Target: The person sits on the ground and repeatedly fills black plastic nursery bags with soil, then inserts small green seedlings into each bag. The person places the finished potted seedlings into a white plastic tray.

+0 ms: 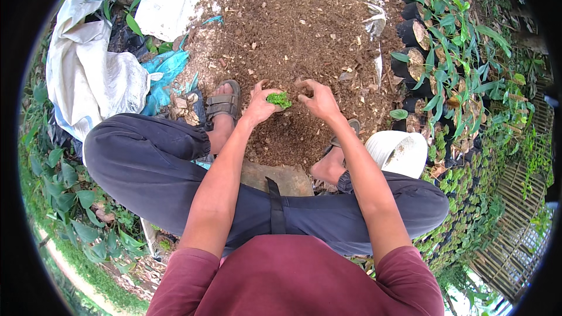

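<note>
My left hand (262, 102) holds a small bright green leafy plant (279, 99) between thumb and fingers, over the brown soil mix (285, 44) in front of me. What lies beneath the leaves, inside the hand, is hidden. Just to the right, my right hand (317, 98) hovers near the plant without touching it, fingers curled and apart, with nothing visible in it. Loose soil with pale wood chips spreads between and beyond my sandalled feet.
A white plastic bucket (410, 151) lies tipped by my right foot. Black bags with leafy seedlings (412, 35) line the right side. White woven sacks (94, 66) and torn blue plastic (169, 74) lie at left. A flat stone (276, 177) sits between my legs.
</note>
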A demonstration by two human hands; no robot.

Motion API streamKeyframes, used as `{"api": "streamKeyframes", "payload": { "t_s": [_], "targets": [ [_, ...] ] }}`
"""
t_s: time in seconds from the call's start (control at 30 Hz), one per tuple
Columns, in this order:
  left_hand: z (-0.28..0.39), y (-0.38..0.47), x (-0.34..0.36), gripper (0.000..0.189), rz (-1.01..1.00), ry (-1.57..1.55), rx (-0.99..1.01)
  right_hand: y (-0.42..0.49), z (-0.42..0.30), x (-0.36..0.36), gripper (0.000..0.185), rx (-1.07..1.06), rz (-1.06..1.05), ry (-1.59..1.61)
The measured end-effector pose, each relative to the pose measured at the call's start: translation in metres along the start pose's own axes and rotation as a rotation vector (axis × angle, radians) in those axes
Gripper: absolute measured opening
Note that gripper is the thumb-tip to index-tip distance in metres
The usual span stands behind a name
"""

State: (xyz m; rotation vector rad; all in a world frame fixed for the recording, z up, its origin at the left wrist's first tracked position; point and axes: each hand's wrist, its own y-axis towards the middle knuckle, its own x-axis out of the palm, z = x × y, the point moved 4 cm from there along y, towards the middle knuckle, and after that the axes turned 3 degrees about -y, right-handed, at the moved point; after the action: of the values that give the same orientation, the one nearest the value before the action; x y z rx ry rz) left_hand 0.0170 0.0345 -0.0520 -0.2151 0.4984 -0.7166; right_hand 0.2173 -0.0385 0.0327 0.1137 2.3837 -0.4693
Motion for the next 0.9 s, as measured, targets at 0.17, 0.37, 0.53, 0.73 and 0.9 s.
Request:
{"api": "streamKeyframes", "payload": {
  "t_s": [0.17, 0.37, 0.53, 0.73, 0.9],
  "targets": [
    [0.005, -0.001, -0.001, 0.056, -0.004, -0.006, 0.007, -0.006, -0.003, -0.009, 0.037, -0.111, 0.204, -0.287],
    [0.006, -0.002, -0.001, 0.057, 0.0, 0.009, -0.012, -0.009, -0.016, 0.02, 0.026, -0.223, 0.123, -0.272],
    [0.0, -0.001, 0.0, 0.057, 0.009, -0.006, -0.007, -0.013, -0.015, 0.03, 0.026, -0.26, 0.182, -0.39],
    [-0.007, 0.001, 0.004, 0.055, 0.008, -0.056, 0.005, -0.017, -0.006, 0.026, 0.025, -0.189, 0.202, -0.252],
    [-0.008, 0.005, 0.004, 0.055, -0.007, -0.044, 0.057, -0.022, -0.005, 0.026, 0.025, -0.18, 0.237, -0.233]
  ]
}}
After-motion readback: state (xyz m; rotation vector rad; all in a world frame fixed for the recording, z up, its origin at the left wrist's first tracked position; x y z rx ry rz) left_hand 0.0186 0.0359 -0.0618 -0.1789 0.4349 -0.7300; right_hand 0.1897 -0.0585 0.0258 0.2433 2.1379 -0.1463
